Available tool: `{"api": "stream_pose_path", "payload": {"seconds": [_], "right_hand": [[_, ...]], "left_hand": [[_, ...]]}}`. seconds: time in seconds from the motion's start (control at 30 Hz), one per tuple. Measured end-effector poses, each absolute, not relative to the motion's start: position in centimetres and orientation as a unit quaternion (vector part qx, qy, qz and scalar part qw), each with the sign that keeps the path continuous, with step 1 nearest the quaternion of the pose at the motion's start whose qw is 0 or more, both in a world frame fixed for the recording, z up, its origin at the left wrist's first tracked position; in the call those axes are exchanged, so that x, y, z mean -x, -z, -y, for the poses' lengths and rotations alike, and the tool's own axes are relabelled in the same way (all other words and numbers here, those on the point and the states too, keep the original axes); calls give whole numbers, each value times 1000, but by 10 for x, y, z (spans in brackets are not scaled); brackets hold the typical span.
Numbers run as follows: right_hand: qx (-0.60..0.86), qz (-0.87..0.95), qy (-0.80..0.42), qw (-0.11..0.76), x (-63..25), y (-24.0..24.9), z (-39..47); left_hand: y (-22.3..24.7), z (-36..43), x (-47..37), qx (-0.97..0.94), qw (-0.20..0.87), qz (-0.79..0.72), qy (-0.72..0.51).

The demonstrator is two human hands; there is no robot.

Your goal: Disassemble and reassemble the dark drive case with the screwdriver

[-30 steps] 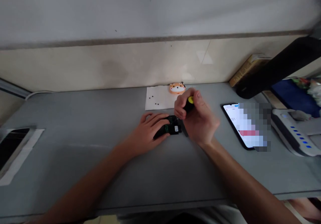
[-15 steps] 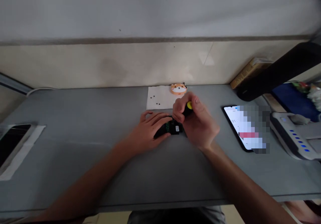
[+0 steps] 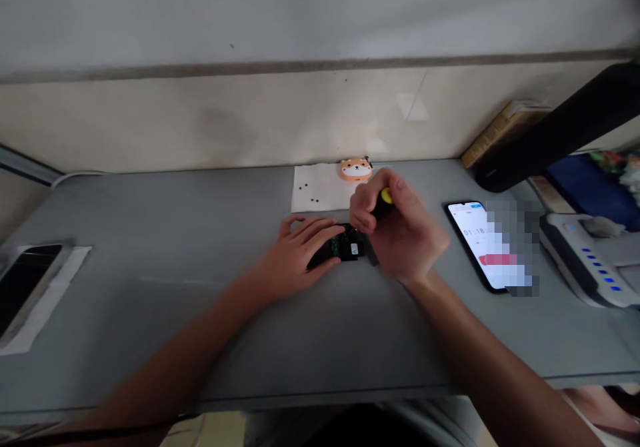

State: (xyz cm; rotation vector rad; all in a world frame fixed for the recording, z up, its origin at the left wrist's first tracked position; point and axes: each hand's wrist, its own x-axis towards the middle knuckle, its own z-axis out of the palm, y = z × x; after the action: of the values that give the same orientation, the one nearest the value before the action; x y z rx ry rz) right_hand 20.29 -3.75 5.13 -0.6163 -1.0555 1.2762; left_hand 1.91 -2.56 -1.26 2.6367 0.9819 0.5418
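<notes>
In the head view, the black device [image 3: 354,249] lies on the counter [image 3: 200,233] between the hands, its left part gripped under the left hand [image 3: 300,253] — thumb along the near edge. The right hand [image 3: 404,227], closed around a black-and-yellow handle [image 3: 385,197], is just beside its right end.

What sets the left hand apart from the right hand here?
The left hand is palm down, fingers stretched; the right hand is curled. The left hand holds a dark gadget, while the right hand grips a black-and-yellow handle. Both are bare.
</notes>
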Motion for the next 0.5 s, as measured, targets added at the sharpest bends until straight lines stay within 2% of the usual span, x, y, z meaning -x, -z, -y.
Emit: {"api": "stream_pose_path", "payload": {"seconds": [0.23,0.4,0.5], "right_hand": [[221,402,-641,615,-198,-49,38],[186,399,-667,601,-184,-38,44],[193,384,-680,594,-181,-37,45]], "left_hand": [[2,20,-4,-845,130,-385,-348],[3,11,5,-848,41,-401,-344],[3,9,5,-852,23,-398,-339]]}}
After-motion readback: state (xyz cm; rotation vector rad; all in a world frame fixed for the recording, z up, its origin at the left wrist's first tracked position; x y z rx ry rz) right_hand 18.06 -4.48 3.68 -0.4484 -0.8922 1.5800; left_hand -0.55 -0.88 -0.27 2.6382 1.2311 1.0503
